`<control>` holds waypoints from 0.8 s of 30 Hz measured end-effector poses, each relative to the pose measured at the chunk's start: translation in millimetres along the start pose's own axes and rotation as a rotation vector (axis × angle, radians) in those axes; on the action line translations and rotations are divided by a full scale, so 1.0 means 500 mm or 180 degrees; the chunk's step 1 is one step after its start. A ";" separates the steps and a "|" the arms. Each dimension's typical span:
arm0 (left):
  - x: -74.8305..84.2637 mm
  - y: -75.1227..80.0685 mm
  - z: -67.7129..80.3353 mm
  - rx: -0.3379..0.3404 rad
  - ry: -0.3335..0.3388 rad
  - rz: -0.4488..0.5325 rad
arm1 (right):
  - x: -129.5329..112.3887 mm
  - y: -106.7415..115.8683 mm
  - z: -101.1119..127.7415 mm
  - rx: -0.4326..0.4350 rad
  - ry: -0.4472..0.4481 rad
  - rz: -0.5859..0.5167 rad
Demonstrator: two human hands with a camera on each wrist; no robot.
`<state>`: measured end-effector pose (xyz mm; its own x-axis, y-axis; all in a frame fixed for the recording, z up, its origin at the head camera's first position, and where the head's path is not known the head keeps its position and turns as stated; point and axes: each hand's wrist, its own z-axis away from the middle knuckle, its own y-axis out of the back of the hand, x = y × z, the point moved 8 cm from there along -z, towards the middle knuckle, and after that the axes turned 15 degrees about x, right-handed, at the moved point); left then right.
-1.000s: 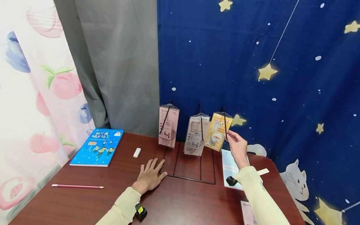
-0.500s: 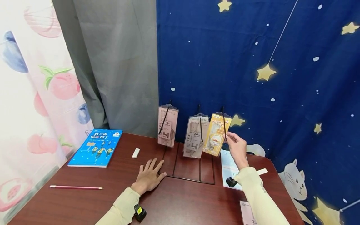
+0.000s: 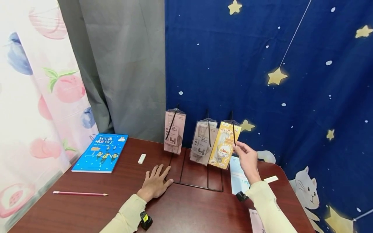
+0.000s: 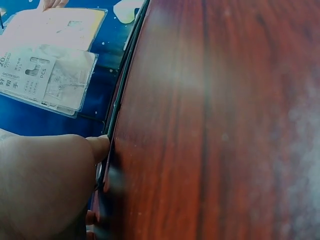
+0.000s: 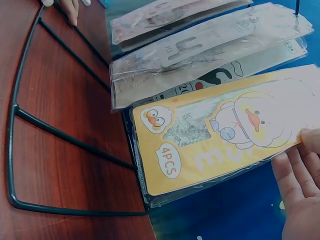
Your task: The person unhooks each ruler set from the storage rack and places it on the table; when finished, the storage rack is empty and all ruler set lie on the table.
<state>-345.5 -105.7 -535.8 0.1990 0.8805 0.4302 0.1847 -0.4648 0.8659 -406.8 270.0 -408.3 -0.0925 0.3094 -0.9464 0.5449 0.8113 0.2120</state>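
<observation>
As the left hand (image 3: 155, 183) lies spread, right hand (image 3: 247, 160) pinching yellow packet (image 3: 223, 145) by its edge, packet lower than before.

You are working over a dark red-brown wood-grain table (image 3: 186, 207). Near its far left corner a blue book (image 3: 102, 153) is lying flat, cover up, and a small white block (image 3: 141, 158) is lying to its right. A pink pencil (image 3: 80, 193) is lying in front of the book, its tip pointing right. Your left hand (image 3: 155, 184) is resting on the wood, fingers spread, beside a black wire rack (image 3: 193, 184) whose base is lying flat. Right of that, a printed sheet (image 3: 237, 176) is lying partly behind your sleeve (image 3: 269, 200); a white strip (image 3: 271, 179) and a pink package (image 3: 256, 221) are showing beyond the sleeve's edges.
</observation>
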 end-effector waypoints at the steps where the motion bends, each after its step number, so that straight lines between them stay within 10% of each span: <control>1: -0.001 -0.002 0.000 -0.0008 0.0007 -0.0001 | 0.000 0.003 0.003 0.0004 -0.0005 -0.0006; 24: 0.011 0.012 0.002 -0.0079 0.0078 -0.0029 | -0.004 0.044 0.091 0.0013 0.0081 0.0183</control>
<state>-342.4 -103.6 -528.3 0.1738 0.8868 0.4281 0.1625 -0.4546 0.8757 -356.9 264.8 -413.0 -0.0821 0.3680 -0.9262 0.5533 0.7898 0.2648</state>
